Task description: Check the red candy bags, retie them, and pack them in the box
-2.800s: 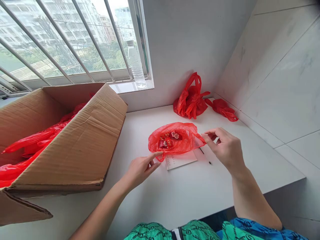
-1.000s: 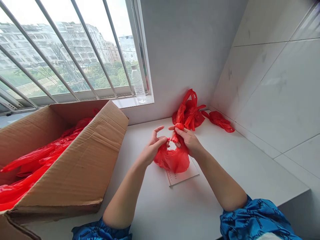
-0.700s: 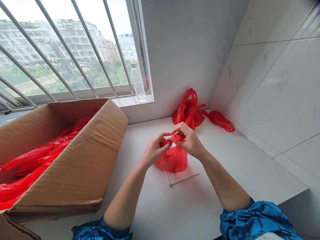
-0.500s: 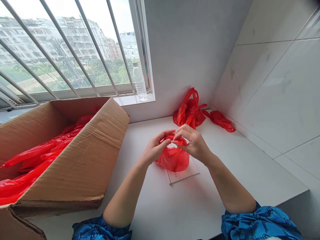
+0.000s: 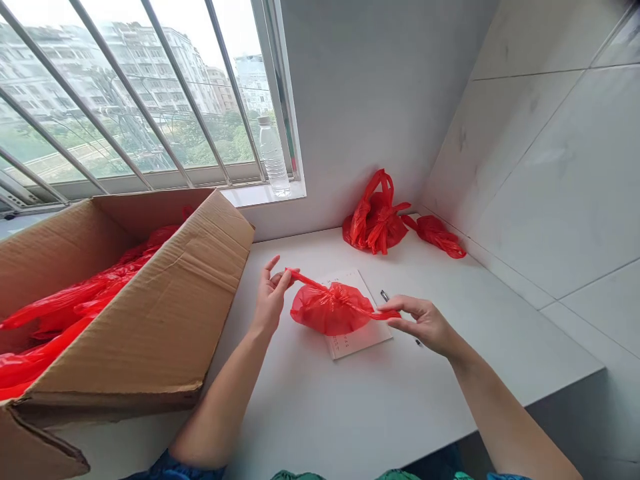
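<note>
Window [image 5: 163, 100] daylight, soft shadows; sky [image 5: 184, 12] seemingly washed out.

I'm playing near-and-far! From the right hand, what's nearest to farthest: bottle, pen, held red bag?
1. Held red bag: pinched by the right hand
2. Pen: partly hidden beneath that hand
3. Bottle: far left, on the windowsill

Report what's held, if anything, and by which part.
One red plastic bag, held by its two drawn-out ends: the left hand pinches one, the right hand the opposite one.
</note>
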Action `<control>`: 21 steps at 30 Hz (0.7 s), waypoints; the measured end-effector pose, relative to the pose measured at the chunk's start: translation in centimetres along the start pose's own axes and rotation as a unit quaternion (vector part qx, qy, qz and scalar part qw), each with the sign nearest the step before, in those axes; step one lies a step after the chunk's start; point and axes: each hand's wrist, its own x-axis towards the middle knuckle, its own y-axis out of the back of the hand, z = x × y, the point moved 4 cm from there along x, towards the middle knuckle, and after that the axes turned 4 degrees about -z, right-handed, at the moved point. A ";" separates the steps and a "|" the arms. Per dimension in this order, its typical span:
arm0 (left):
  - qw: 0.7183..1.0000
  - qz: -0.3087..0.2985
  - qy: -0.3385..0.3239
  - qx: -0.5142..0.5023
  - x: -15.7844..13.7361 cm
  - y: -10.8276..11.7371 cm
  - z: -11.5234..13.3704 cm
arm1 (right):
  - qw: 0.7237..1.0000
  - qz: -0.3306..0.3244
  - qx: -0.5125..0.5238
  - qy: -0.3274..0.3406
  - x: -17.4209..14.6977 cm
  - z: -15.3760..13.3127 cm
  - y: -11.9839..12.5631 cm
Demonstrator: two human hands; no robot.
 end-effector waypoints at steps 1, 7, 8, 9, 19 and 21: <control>0.999 -0.016 0.016 0.024 -0.6 0.5 -0.4 | 1.000 0.000 0.003 -0.020 -0.2 0.6 0.4; 0.931 -0.146 -0.008 0.334 -3.2 -0.5 -0.9 | 0.974 -0.007 -0.225 -0.035 2.0 1.8 -1.6; 0.913 -0.166 -0.044 0.371 -3.3 -1.7 -0.7 | 0.968 -0.028 -0.248 -0.008 3.1 1.7 -2.8; 0.894 -0.184 -0.084 0.399 -3.4 -2.9 -0.4 | 0.964 -0.037 -0.261 0.019 4.2 1.7 -3.9; 0.783 -0.205 -0.208 0.549 -3.4 -6.0 -4.9 | 0.936 -0.050 -0.348 0.017 8.2 6.3 -8.6; 0.772 -0.201 -0.208 0.566 -3.5 -5.8 -5.6 | 0.923 -0.048 -0.382 0.011 8.0 6.9 -9.0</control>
